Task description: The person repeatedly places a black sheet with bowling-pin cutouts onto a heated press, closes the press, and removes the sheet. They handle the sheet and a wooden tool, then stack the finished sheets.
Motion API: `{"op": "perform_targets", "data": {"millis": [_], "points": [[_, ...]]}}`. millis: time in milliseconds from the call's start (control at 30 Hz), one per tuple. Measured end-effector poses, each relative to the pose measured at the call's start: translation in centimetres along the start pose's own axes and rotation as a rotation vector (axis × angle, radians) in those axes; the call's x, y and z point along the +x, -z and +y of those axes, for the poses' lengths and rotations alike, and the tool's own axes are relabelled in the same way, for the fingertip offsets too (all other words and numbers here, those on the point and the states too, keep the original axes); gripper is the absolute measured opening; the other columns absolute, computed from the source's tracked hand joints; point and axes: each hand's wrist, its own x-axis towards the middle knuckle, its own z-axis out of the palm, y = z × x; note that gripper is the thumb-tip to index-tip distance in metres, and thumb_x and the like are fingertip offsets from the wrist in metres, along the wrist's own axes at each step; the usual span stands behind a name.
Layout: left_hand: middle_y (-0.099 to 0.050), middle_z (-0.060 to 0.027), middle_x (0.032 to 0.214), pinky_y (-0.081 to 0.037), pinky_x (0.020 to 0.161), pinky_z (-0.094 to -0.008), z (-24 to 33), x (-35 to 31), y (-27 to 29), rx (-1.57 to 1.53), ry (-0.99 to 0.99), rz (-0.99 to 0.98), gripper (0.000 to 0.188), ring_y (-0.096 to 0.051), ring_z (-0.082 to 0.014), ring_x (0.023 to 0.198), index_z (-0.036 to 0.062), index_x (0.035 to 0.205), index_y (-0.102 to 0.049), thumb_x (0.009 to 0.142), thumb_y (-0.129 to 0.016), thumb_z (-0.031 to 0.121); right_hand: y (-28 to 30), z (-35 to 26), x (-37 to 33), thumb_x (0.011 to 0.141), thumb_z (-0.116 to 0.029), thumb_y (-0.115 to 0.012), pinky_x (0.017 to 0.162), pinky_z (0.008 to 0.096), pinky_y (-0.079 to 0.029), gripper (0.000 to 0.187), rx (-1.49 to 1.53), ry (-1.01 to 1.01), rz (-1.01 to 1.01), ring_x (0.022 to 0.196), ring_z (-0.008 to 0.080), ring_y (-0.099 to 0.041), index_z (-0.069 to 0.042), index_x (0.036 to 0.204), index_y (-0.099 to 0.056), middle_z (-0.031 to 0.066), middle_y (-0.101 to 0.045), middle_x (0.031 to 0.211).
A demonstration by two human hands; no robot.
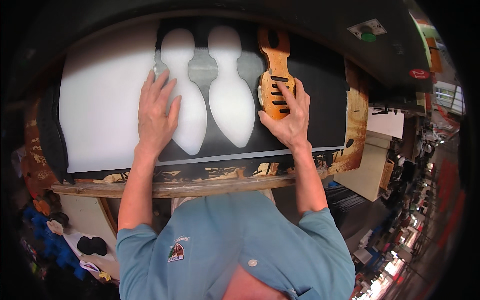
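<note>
An orange sole-shaped cutting die (274, 62) with several dark slots and a hole at its far end lies on a black sheet (317, 100). My right hand (292, 117) grips its near, wider part, thumb at the left edge and fingers over the top and right edge. To its left, two white sole-shaped areas show against the black: one in the middle (230, 107) and one farther left (192, 115). Flat and empty, my left hand (157, 112) rests with fingers spread between the left sole shape and a wide white surface (102, 100).
A worn wooden edge (215, 187) runs along the near side of the work surface. Above the far side hangs a dark machine part with a green button (368, 37). A pale cabinet (362, 167) stands at the right, and a cluttered workshop stretches beyond it.
</note>
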Motion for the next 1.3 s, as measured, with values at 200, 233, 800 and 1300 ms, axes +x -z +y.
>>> {"op": "perform_targets", "data": {"millis": [200, 233, 800, 1300], "points": [[-0.058, -0.0117, 0.158, -0.039, 0.126, -0.0512, 0.1, -0.5, 0.1, -0.01, 0.039, -0.009, 0.04, -0.043, -0.0403, 0.155, 0.0082, 0.14, -0.069, 0.1, -0.071, 0.008, 0.3, -0.3, -0.5, 0.066, -0.028, -0.088, 0.108, 0.0533, -0.05, 0.078, 0.001, 0.029, -0.025, 0.13, 0.0502, -0.053, 0.0, 0.136, -0.07, 0.0385, -0.047, 0.153], [-0.059, -0.0116, 0.158, -0.039, 0.126, -0.0512, 0.1, -0.4, -0.1, -0.003, 0.033, -0.002, 0.04, -0.043, -0.0401, 0.155, 0.0082, 0.14, -0.069, 0.1, -0.072, 0.008, 0.3, -0.2, -0.5, 0.066, -0.029, -0.088, 0.108, 0.0533, -0.05, 0.079, -0.001, 0.032, -0.025, 0.13, 0.05, -0.053, 0.0, 0.137, -0.07, 0.0381, -0.047, 0.154], [-0.073, -0.0132, 0.087, -0.057, 0.07, -0.0424, 13.0, -13.8, -0.1, -0.476, -0.109, -0.107, 0.007, -0.071, -0.0337, 0.078, 0.0009, 0.087, -0.07, 0.092, -0.075, 0.001, -1.2, -0.9, -5.0, 0.079, -0.028, -0.09, 0.112, 0.056, -0.046, 0.081, 0.12, 0.064, 0.208, 0.134, 0.0519, -0.049, 0.001, 0.147, -0.057, 0.0341, -0.042, 0.158], [-0.07, -0.017, 0.084, -0.055, 0.065, -0.0489, 14.0, -13.1, -2.7, -0.16, -0.064, 0.179, 0.021, -0.07, -0.0414, 0.076, 0.0016, 0.085, -0.068, 0.099, -0.075, 0.016, 10.5, 5.2, -6.9, 0.097, -0.006, -0.073, 0.074, 0.0321, -0.054, 0.007, 0.434, 0.083, 0.486, 0.077, 0.016, -0.067, 0.001, 0.1, -0.075, 0.0089, -0.072, 0.088]]}}
